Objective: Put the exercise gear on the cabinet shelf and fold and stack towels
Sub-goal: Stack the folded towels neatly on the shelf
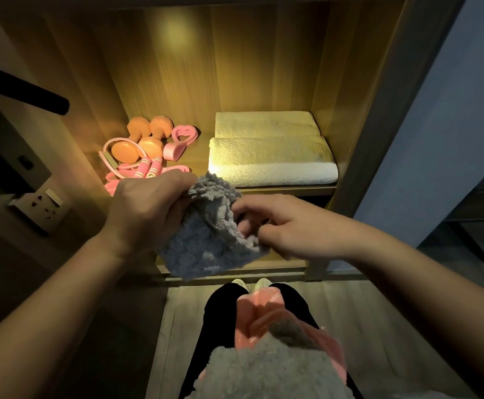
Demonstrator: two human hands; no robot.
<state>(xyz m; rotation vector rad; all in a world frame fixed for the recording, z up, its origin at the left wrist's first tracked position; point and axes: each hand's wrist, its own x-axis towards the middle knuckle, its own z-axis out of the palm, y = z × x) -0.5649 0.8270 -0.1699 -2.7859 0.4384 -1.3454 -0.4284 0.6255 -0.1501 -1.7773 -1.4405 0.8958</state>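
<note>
Warm-lit wooden cabinet w/ a shelf (200, 158) mid-view, wood floor (379, 326) below, rest of the room pretty dim.

Main thing rn is a blue-grey towel (206, 234), held up in front of the shelf's front edge, bunched and hanging, not folded. Left hand (148, 208) has its fingers curled round the top left part of it. Right hand (281, 226) pinches the right edge, thumb and fingers closed on the fabric. Hands are close together w/ just the towel between them.

On the shelf behind, right side: two folded towels, pale cream, both flat. The front one (272, 156) touches the back one (266, 123); can't tell if they overlap.

Left side is the exercise gear:
- two orange dumbbells (143, 139) side by side
- a pink stretch band (181, 142) w/ loops, just right of them
- a pink jump rope (148, 167), its two handles lying together in front of the dumbbells, cord looped around

Part of the rope is hidden behind the left hand.

Lower down on the person's lap there's a pink towel (261, 312) and a grey fluffy towel (264, 372) partly over it, nearest the cam. Black-clad legs (220, 312), light shoes (252, 283) on the floor by the cabinet base. Far left: a wall socket (40, 204) and a black bar (24, 90) sticking out above it.
</note>
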